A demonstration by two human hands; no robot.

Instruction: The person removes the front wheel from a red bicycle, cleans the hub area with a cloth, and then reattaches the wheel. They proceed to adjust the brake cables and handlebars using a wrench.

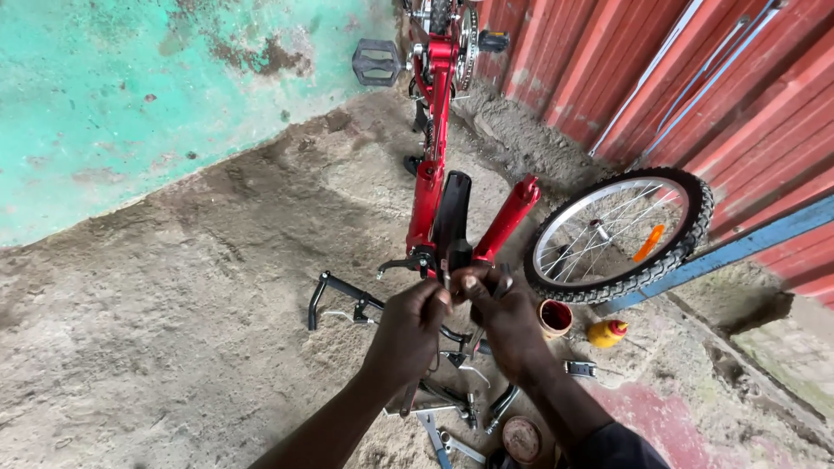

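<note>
Nearest the camera, below the grip, a few tools [452,443] lay scattered on the dirt beside a round rusty tin lid [521,439], their exact kinds too small to tell. Both hands met at one spot: the left hand [415,323] and the right hand [504,317] were closed, fingertips together, on a small part at the fork crown [453,271] of an upturned red bicycle frame [427,187]; what the fingers pinched was hidden, so whether it was a bolt, a cable end or a brake piece could not be told. Judging by this, the step in hand was fitting or loosening something at the front brake mount, and the next move would seem to call for a steady pinch from one hand while the other turned or threaded. Just below and left of the grip the black handlebar [334,291] rested on the ground. Right of the grip stood one small red cup [556,317] and one yellow oil bottle [606,332]. Beyond those, one loose wheel [618,234] with an orange reflector leaned against the red corrugated wall [738,95]. Two red fork legs rose from the grip, and farthest off were one black pedal [376,61] and the chainring [467,39].
</note>
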